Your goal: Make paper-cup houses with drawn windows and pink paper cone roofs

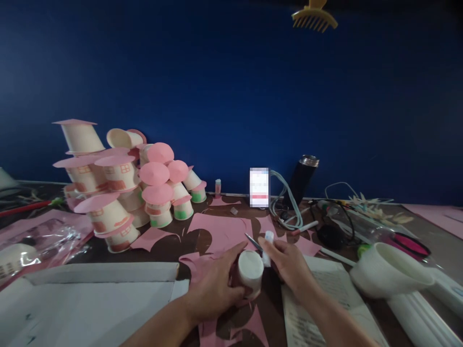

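My left hand is wrapped round a small white paper cup, its round white end facing up. In my right hand, close to the cup's right side, the fingers are closed on a small whitish tube. A dark pointed blade sticks out to the left from the same hand; the rest of that tool is hidden. Cut pink paper lies beneath and beyond both hands, with curved pieces removed.
Paper cups with pink paper discs are stacked at the left. A white box lid lies at front left. Beyond are a lit phone, a cable and a dark flask. At right, a large white cup lies tipped near printed paper.
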Demonstrator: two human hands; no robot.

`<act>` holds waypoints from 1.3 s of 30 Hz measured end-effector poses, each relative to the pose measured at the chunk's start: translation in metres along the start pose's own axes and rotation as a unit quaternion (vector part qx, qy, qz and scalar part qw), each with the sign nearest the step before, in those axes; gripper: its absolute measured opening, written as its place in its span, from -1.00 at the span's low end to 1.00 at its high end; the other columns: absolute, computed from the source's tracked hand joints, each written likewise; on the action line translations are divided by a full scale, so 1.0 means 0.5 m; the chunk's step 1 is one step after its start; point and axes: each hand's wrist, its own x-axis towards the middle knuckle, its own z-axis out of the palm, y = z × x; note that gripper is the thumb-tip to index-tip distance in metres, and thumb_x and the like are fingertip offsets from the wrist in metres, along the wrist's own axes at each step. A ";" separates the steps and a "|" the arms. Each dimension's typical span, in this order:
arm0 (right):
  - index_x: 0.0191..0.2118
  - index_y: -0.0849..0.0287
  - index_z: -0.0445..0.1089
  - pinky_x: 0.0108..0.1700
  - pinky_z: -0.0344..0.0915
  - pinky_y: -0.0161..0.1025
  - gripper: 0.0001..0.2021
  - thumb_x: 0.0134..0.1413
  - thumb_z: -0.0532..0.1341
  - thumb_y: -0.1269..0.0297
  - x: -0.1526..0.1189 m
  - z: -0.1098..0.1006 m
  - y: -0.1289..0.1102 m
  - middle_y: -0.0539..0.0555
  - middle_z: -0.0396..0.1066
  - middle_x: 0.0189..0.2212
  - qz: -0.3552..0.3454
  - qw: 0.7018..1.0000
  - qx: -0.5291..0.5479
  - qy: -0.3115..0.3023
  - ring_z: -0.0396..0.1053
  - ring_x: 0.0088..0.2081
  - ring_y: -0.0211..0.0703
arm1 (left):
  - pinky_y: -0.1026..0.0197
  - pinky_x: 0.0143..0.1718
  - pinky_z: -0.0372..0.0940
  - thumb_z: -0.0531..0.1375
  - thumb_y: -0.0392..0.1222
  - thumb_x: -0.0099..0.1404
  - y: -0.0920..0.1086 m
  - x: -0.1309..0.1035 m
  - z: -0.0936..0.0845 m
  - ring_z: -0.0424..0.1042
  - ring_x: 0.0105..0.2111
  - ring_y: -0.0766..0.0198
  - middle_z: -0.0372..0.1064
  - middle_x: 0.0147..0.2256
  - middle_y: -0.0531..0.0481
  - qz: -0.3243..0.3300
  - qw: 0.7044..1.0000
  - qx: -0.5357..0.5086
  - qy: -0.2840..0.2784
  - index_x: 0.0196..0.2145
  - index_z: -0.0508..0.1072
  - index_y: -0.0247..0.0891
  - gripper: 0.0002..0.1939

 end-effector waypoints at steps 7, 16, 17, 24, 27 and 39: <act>-0.65 0.13 0.13 -0.55 -0.03 -0.36 -0.55 -0.03 0.23 -0.07 -0.010 -0.014 -0.005 -0.13 0.07 -0.70 -0.065 0.997 -0.026 0.041 0.04 -0.59 -0.32 | 0.06 0.21 0.05 0.27 -0.41 -0.08 -0.005 -0.001 0.007 0.20 0.15 0.11 0.21 0.18 -0.02 -0.020 0.999 -0.045 -0.004 0.25 0.08 -0.11 -0.07; -0.44 0.13 0.28 -0.58 0.15 -0.37 -0.68 0.11 0.17 -0.03 -0.058 -0.032 0.000 -0.10 0.24 -0.69 -0.140 0.987 0.013 0.076 0.22 -0.64 -0.29 | 0.01 0.15 0.14 0.26 -0.48 -0.04 -0.009 -0.002 0.022 0.31 0.06 0.11 0.33 0.08 0.01 -0.010 0.989 -0.145 0.004 0.17 0.19 0.00 -0.16; -0.43 0.14 0.29 -0.57 0.16 -0.36 -0.68 0.12 0.17 -0.02 -0.061 -0.030 0.000 -0.08 0.27 -0.68 -0.145 0.987 0.002 0.068 0.24 -0.63 -0.28 | 0.00 0.16 0.13 0.26 -0.48 -0.04 -0.007 -0.002 0.022 0.31 0.06 0.11 0.34 0.07 0.01 -0.014 0.989 -0.145 0.007 0.17 0.19 -0.01 -0.17; -0.41 0.13 0.31 -0.56 0.18 -0.36 -0.70 0.13 0.17 0.00 -0.060 -0.018 0.001 -0.07 0.30 -0.68 -0.148 0.987 -0.039 0.054 0.26 -0.63 -0.27 | 0.00 0.16 0.13 0.27 -0.47 -0.06 0.004 -0.002 0.018 0.30 0.08 0.11 0.33 0.09 0.00 -0.022 0.992 -0.121 0.014 0.17 0.20 -0.03 -0.17; -0.43 0.13 0.29 -0.56 0.17 -0.37 -0.70 0.13 0.17 0.00 -0.060 -0.015 0.003 -0.08 0.28 -0.67 -0.147 0.987 -0.043 0.041 0.24 -0.62 -0.28 | 0.02 0.17 0.13 0.27 -0.48 -0.07 0.001 -0.002 0.018 0.28 0.11 0.10 0.32 0.11 0.01 -0.027 0.992 -0.122 0.020 0.18 0.19 -0.02 -0.14; -0.42 0.11 0.30 -0.54 0.19 -0.35 -0.75 0.15 0.16 0.05 -0.073 -0.021 0.013 -0.08 0.30 -0.67 -0.195 0.975 -0.102 0.031 0.26 -0.61 -0.25 | 0.04 0.13 0.15 0.30 -0.43 -0.06 0.002 0.000 0.011 0.29 0.07 0.07 0.33 0.08 -0.03 0.012 0.994 -0.108 0.019 0.17 0.21 -0.10 -0.18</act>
